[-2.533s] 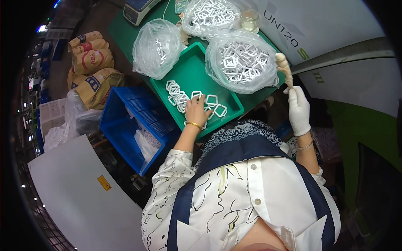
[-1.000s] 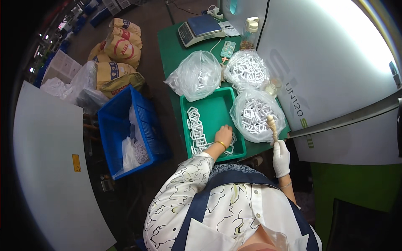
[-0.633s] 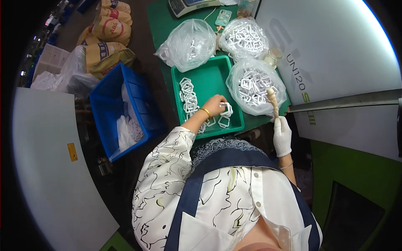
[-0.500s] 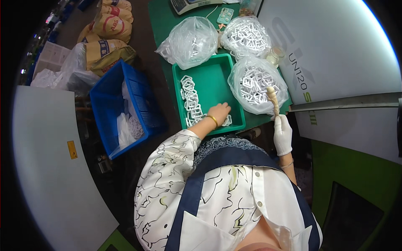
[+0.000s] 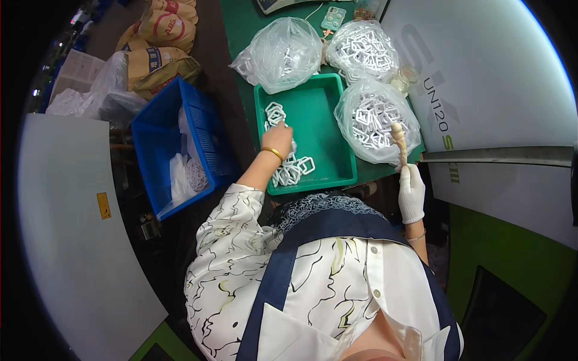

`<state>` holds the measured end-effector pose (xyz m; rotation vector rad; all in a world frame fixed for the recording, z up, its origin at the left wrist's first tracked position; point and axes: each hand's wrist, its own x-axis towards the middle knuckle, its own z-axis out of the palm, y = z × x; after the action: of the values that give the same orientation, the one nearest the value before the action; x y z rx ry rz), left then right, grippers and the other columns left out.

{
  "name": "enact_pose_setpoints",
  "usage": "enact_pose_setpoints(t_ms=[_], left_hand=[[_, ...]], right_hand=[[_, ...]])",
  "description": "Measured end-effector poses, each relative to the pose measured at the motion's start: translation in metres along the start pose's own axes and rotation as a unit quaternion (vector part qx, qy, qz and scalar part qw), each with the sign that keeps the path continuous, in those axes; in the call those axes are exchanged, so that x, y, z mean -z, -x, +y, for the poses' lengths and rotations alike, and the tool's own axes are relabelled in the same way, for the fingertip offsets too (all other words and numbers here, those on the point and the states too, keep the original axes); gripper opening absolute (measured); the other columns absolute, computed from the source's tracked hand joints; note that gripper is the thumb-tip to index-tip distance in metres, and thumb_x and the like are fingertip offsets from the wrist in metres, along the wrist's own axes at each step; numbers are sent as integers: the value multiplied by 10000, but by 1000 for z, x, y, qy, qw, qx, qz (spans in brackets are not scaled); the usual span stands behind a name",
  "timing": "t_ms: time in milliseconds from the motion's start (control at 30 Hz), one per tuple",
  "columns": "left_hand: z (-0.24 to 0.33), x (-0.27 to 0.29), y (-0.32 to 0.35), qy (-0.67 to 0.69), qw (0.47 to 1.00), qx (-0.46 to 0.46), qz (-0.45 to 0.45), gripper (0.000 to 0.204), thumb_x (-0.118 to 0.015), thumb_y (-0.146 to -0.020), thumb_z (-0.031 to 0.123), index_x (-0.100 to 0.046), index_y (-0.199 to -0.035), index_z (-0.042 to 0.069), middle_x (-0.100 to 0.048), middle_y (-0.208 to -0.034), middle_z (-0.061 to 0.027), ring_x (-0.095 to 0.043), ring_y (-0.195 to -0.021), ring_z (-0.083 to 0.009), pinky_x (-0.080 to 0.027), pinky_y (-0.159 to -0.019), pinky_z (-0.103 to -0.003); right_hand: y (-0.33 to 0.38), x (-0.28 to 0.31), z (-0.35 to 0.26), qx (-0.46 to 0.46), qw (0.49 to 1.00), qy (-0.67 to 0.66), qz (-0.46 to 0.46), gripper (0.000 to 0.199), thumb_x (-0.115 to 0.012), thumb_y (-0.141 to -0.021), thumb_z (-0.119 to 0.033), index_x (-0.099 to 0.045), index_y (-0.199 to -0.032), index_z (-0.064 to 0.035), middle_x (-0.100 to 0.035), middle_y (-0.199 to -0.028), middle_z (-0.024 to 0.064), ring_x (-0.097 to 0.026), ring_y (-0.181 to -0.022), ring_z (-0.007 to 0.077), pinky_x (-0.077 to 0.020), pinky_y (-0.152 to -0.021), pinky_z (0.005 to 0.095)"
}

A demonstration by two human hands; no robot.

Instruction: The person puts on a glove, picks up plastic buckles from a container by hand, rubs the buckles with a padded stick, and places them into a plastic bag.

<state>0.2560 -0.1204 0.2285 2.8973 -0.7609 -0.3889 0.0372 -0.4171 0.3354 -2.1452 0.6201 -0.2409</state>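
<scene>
My bare left hand (image 5: pixel 277 139), with a gold bangle at the wrist, reaches into the green tray (image 5: pixel 348 162) at its left side. It lies over white angular frame-like pieces (image 5: pixel 291 171), touching them; its fingertips are hidden, so I cannot tell whether it grips any. More such pieces run along the tray's left wall. My right hand (image 5: pixel 412 192) wears a white glove and is closed around the lower end of a beige stick with a rounded knob (image 5: pixel 398 141). That stick stands upright in front of a clear bag (image 5: pixel 373 120) full of white pieces.
Two more clear bags stand behind the tray, one with white pieces (image 5: pixel 363 51) and one partly filled (image 5: pixel 286 54). A glass jar (image 5: pixel 406 77), a phone (image 5: pixel 333 18) and a scale share the green table. At left sits a blue crate (image 5: pixel 211 132); a white machine panel (image 5: pixel 481 78) borders the right.
My left hand has moved from the tray's near right to its left side. The pieces at the near right now lie with the left-hand group. My right hand keeps holding the stick.
</scene>
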Motion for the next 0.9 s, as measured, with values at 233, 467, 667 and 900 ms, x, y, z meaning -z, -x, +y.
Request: enact_pose_setpoints(t_ms=[233, 467, 667, 900], left_hand=[[-21, -10, 4, -113, 992, -48, 32, 159, -609, -835, 89, -685, -974, 96, -671, -998, -104, -638, -985, -295, -516, -811, -409], [-27, 1, 1, -82, 993, -78, -39, 220, -648, -819, 101, -673, -1037, 95, -678, -1031, -101, -649, -986, -305, -515, -862, -422], [7, 9, -5, 460, 888, -5, 7, 355, -549, -832, -57, -603, -1169, 41, -673, -1069, -101, -679, -974, -233, -553, -837, -338], [114, 23, 9, 587, 799, -72, 111, 291, -445, -907, -96, -534, -1156, 24, -624, -1079, -84, -641, -959, -147, -558, -834, -289]], right_hand=[[-6, -6, -9, 15, 1000, -8, -13, 242, -476, -1044, -191, -628, -981, -15, -617, -787, 150, -591, -679, 254, -471, -671, 357], [-2, -7, -10, 30, 999, -17, -26, 254, -458, -1054, -194, -621, -998, -7, -517, -737, 76, -462, -659, 143, -411, -636, 307], [-1, -16, -16, 27, 997, -17, -77, 234, -478, -1044, -184, -624, -1023, -3, -633, -832, 126, -587, -744, 190, -469, -717, 322], [-4, -51, -60, 88, 988, -78, -102, 186, -493, -1032, -196, -604, -1074, -53, -645, -838, 212, -653, -759, 392, -491, -671, 433]])
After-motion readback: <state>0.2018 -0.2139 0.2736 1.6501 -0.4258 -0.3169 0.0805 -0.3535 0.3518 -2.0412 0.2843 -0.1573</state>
